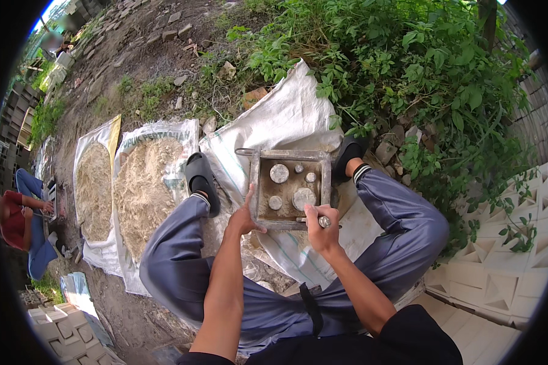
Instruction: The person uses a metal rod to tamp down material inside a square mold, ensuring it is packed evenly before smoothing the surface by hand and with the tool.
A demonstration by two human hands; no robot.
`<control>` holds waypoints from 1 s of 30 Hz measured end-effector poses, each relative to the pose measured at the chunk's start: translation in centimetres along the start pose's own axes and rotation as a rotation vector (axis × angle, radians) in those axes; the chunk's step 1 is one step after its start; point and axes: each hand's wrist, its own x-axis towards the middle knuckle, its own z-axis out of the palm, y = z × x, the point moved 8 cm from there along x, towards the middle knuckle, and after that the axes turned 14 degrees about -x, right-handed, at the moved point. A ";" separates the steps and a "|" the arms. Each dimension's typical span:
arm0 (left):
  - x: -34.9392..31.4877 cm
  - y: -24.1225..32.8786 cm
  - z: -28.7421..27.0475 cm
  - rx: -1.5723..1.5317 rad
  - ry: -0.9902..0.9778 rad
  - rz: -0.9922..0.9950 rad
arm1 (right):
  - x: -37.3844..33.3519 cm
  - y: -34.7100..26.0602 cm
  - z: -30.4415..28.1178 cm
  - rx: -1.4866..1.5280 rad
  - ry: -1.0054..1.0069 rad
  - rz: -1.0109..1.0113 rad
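Observation:
A square grey frame [292,154] lies on a white woven sack [280,118] between my feet. Fine sandy powder [289,210] covers its inside, and several round pale discs of different sizes stand in it, among them a large disc [303,198] and another disc [279,173]. My left hand [243,219] rests against the frame's near left corner, fingers stretched along its left side and thumb at the near edge. Over the near right corner, my right hand [323,234] is closed round a short tool [325,222] with a rounded greyish end; its other end is hard to make out.
Two opened sacks of pale powder, one sandy heap [146,176] and another heap [94,182], lie to the left. Leafy plants [432,79] grow at the far right. Pale moulded blocks [493,267] stand at the right. Another person [24,213] sits at the far left.

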 end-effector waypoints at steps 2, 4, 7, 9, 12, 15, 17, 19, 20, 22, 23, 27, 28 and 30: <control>0.0 -0.6 0.6 0.011 -0.027 -0.125 | -0.1 -0.5 -1.4 0.035 0.064 0.058; -0.2 -1.4 0.2 0.018 -0.003 -0.104 | -0.7 0.7 -0.4 0.052 0.046 -0.032; -0.2 0.1 0.5 0.011 -0.038 -0.143 | 0.5 1.6 1.0 -0.004 0.023 -0.034; -1.5 2.8 -1.3 0.430 0.139 -0.115 | 1.2 -0.2 0.6 0.036 0.006 0.040; -1.6 4.1 -1.7 0.454 0.218 0.161 | -0.1 0.5 0.8 0.172 0.047 0.079; -1.5 3.7 -1.0 0.612 0.148 0.123 | 0.5 0.4 1.6 0.150 0.024 -0.042; -1.6 3.5 -1.1 0.665 0.155 0.098 | 0.6 0.3 1.8 0.091 -0.063 0.142; -1.6 3.8 -1.1 0.675 0.160 0.116 | 0.1 -0.6 1.3 0.187 -0.026 0.165; -1.6 3.9 -1.1 0.674 0.159 0.114 | -0.1 0.0 1.1 0.208 0.007 0.131; -1.2 4.3 -1.0 0.668 0.165 0.132 | 0.1 1.8 2.2 0.133 0.009 -0.022; -1.2 4.3 -1.0 0.667 0.166 0.132 | 0.4 1.4 2.4 0.132 0.008 -0.023; -1.3 3.6 -1.2 0.691 0.134 0.081 | 0.7 -0.5 2.3 0.188 -0.004 0.123; -1.4 3.4 -1.2 0.690 0.131 0.072 | 0.3 -0.2 2.1 0.276 0.038 0.134; -1.1 3.7 -0.9 0.682 0.145 0.096 | -0.4 1.3 2.5 0.254 -0.052 0.166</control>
